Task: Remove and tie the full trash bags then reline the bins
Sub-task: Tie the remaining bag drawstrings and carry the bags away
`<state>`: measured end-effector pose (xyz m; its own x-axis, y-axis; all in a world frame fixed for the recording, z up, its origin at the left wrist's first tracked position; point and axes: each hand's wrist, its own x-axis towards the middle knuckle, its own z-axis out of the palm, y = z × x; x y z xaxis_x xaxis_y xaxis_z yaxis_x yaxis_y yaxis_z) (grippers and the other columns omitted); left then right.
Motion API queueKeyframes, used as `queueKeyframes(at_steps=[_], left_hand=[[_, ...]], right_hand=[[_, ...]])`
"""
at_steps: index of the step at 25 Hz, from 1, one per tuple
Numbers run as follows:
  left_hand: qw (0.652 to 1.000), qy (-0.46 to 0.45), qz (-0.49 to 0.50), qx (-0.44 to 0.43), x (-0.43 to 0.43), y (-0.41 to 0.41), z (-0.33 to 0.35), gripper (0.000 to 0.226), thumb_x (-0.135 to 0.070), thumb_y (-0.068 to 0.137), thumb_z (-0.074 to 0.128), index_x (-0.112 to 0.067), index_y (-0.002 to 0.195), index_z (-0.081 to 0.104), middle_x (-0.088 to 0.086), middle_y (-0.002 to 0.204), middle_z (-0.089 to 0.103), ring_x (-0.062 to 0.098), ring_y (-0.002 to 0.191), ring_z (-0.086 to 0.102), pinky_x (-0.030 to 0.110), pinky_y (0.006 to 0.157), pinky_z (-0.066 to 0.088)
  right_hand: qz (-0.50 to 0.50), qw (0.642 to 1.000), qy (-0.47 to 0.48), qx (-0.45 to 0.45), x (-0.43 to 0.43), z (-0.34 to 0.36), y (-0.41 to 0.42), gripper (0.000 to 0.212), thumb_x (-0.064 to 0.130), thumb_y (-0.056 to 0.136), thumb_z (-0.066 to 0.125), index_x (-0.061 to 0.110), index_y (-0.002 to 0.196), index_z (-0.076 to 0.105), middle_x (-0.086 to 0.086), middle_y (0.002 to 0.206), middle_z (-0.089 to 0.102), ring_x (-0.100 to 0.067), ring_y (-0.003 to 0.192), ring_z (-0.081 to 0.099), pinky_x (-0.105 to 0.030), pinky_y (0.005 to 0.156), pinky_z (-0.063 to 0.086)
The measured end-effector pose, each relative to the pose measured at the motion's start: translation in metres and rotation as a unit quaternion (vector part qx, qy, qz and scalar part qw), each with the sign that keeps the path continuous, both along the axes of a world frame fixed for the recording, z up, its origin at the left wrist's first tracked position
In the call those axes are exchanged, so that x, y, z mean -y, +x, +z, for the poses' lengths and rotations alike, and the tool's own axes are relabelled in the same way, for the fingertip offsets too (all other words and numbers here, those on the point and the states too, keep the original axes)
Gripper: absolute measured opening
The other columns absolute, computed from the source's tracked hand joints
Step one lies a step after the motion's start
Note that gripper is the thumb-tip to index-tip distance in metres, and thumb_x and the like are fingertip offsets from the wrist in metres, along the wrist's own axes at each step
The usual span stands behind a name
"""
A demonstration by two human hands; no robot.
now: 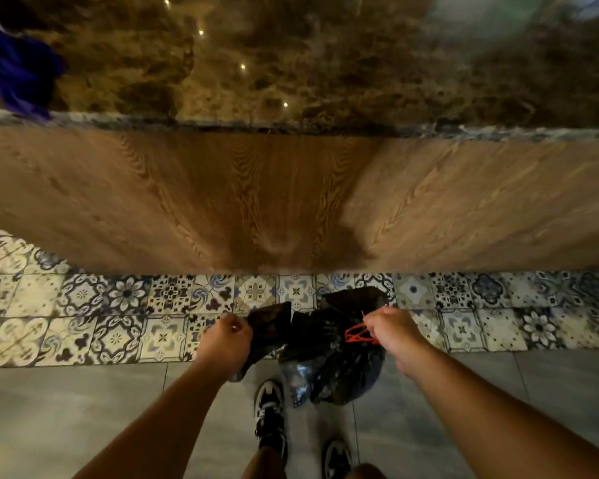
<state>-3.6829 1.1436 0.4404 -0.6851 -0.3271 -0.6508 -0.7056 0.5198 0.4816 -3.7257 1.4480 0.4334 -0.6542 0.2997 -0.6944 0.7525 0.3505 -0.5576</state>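
Nearest the camera, two black-and-white shoes are seen on the grey floor [83, 409]: the left shoe [270, 407] is set slightly ahead of the right shoe [336, 458]. Two bare forearms are stretched forward over them.

One black trash bag [329, 361] is held between the two hands, in front of the shoes and above the seam where the grey floor meets the patterned tiles [118, 305]. Whether its bottom rests on the floor cannot be told. The bag is bunched and gathered at the top.

The left hand [223, 344] is closed, with its fingers curled round one loose flap [270, 326] of the bag's rim, which is drawn out to the left. The right hand [395, 335] is closed too, and one red drawstring [358, 335] is pinched in its fingers at the right side of the bag's neck; the string is seen looped in several strands against the black plastic.

Beyond the bag, two rows of blue-and-cream patterned tiles are laid across the width of the view. Behind them one broad wooden panel [187, 202] rises. It is topped by one brown marble countertop [291, 63], in which a few small points of light are reflected. At the far left corner of the countertop one blurred purple cloth [14, 67] is seen.
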Motion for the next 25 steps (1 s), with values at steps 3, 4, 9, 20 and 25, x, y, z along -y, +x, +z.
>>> queueKeyframes(at_steps=[3, 4, 9, 20, 25], left_hand=[[1.000, -0.006, -0.011, 0.011, 0.007, -0.039, -0.018, 0.014, -0.040, 0.103, 0.048, -0.033, 0.107, 0.059, -0.003, 0.083, 0.069, 0.012, 0.066, 0.067, 0.019, 0.037, 0.040], [1.000, -0.007, -0.013, 0.016, 0.009, -0.050, -0.027, 0.015, -0.041, 0.104, 0.047, -0.033, 0.107, 0.059, -0.003, 0.083, 0.069, 0.012, 0.066, 0.066, 0.019, 0.039, 0.040], [1.000, 0.011, 0.006, 0.027, 0.009, -0.099, -0.091, 0.021, -0.036, 0.103, 0.048, -0.024, 0.105, 0.065, 0.003, 0.089, 0.071, 0.020, 0.075, 0.069, 0.028, 0.054, 0.048], [0.999, -0.020, -0.012, 0.038, -0.007, -0.158, -0.216, 0.028, -0.035, 0.102, 0.049, -0.015, 0.103, 0.069, 0.013, 0.097, 0.072, 0.034, 0.091, 0.070, 0.048, 0.087, 0.061], [0.994, -0.024, -0.047, 0.091, -0.020, -0.170, -0.246, 0.036, -0.037, 0.100, 0.051, -0.010, 0.104, 0.074, 0.018, 0.100, 0.072, 0.036, 0.094, 0.069, 0.046, 0.090, 0.059]], right_hand=[[0.001, 1.000, 0.026, 0.005, 0.012, -0.022, -0.041, 0.010, 0.017, 0.092, 0.068, 0.015, 0.085, 0.074, -0.008, 0.086, 0.072, -0.023, 0.083, 0.066, -0.032, 0.066, 0.047], [0.001, 1.000, 0.027, 0.008, 0.015, -0.032, -0.053, 0.009, 0.016, 0.091, 0.068, 0.014, 0.085, 0.074, -0.009, 0.087, 0.072, -0.024, 0.085, 0.066, -0.033, 0.070, 0.051], [0.006, 0.999, 0.030, 0.031, 0.015, -0.096, -0.102, 0.010, 0.014, 0.085, 0.067, 0.015, 0.086, 0.076, -0.009, 0.088, 0.073, -0.026, 0.087, 0.067, -0.035, 0.074, 0.052], [0.163, 0.979, 0.108, 0.050, 0.032, -0.226, -0.168, 0.010, 0.018, 0.086, 0.064, 0.018, 0.086, 0.074, -0.003, 0.095, 0.073, -0.024, 0.091, 0.068, -0.030, 0.075, 0.052], [0.262, 0.950, 0.150, 0.079, 0.033, -0.253, -0.168, 0.014, 0.022, 0.096, 0.056, 0.019, 0.094, 0.069, -0.006, 0.098, 0.069, -0.028, 0.092, 0.065, -0.036, 0.079, 0.056]])
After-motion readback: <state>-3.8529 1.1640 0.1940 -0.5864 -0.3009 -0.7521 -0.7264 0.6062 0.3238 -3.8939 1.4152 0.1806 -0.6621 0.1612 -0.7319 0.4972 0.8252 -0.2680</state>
